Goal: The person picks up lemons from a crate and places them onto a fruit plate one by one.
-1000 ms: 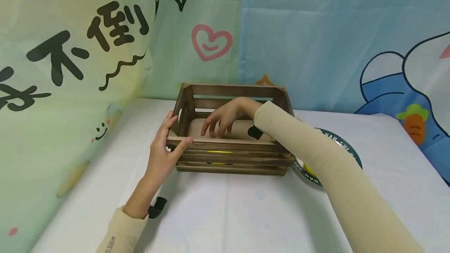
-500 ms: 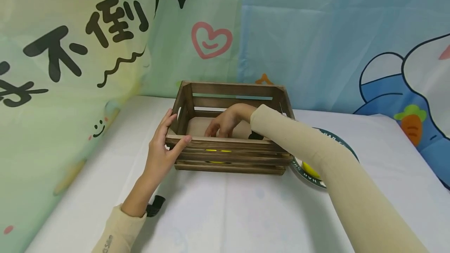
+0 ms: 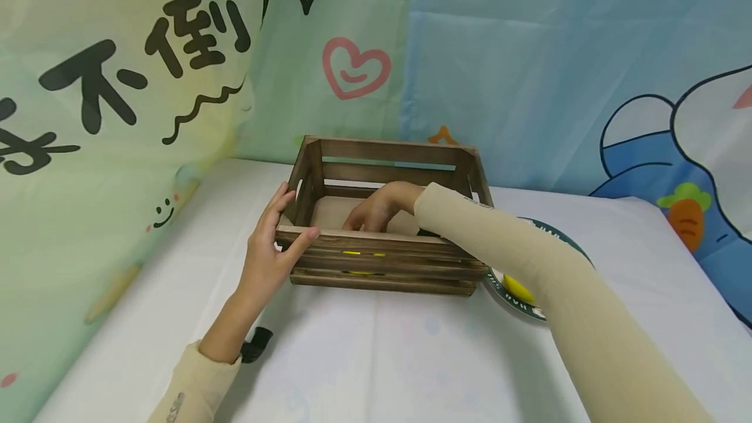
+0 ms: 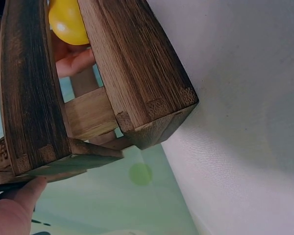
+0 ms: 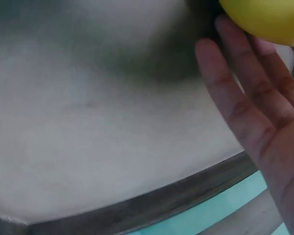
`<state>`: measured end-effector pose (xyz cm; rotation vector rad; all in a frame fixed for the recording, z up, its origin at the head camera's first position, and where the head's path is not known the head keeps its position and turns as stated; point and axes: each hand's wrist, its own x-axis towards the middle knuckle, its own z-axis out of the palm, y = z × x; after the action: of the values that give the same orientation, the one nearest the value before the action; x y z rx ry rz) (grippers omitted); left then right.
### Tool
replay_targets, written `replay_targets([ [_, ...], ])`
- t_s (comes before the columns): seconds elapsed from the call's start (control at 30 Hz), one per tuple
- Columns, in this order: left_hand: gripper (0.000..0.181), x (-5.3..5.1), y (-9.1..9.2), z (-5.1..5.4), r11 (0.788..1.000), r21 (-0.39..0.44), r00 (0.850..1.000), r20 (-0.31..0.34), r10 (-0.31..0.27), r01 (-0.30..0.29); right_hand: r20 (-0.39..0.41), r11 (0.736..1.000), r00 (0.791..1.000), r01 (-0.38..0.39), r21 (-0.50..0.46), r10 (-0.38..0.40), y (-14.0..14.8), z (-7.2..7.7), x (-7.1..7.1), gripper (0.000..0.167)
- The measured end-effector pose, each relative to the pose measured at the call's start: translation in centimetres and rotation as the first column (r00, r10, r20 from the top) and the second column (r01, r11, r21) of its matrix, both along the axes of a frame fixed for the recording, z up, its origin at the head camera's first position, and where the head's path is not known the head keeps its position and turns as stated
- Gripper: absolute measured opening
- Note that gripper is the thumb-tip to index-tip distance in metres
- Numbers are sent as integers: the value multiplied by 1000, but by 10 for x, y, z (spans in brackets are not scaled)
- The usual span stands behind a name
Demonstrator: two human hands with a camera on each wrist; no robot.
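A brown slatted wooden crate (image 3: 382,260) stands on the white table in the head view. My left hand (image 3: 267,243) touches its near left corner, thumb along the front rail and fingers straight against the left side. My right hand (image 3: 373,211) reaches down inside, its fingertips hidden by the front slats. There it holds a smooth, rounded yellow thing (image 5: 269,19), whose exact kind I cannot tell; in the right wrist view fingers pass behind it, while the thumb is out of sight. Through the slats in the left wrist view, the same yellow thing (image 4: 68,22) shows with a finger beneath it.
Right of the crate lies a round plate (image 3: 558,230) with a dark green lettered rim, partly covered by my right sleeve. Another yellow thing (image 3: 518,289) sits on it. A printed cloth backdrop (image 3: 499,83) hangs close behind the crate.
My right hand has sunk lower into the crate and its fingers have drawn closer together. My left hand stays at the corner. More of the yellow thing on the plate shows now.
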<state>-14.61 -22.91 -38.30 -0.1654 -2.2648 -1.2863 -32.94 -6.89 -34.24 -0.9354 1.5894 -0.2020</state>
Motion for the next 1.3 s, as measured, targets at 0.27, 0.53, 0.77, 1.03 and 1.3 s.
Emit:
replay_targets([
  [0.27,69,-1,-1,-1,1000,-5,1000,-11,-2,2,6,999,999,45,24,-45,-2,1,6,42],
  [0.53,67,-1,1,-1,1000,-12,1000,-20,3,-3,-13,996,998,60,59,-59,-1,2,7,45],
  [0.77,67,0,1,1,1000,-13,1000,-18,8,-9,-39,997,999,40,68,-37,-2,5,3,42],
  [1.03,69,1,-2,1,1000,-5,1000,-14,10,-10,-71,999,997,-10,31,12,-1,11,-5,41],
  [1.3,66,1,0,1,1000,-13,1000,-16,7,-7,-82,999,996,34,17,-32,4,17,-8,42],
])
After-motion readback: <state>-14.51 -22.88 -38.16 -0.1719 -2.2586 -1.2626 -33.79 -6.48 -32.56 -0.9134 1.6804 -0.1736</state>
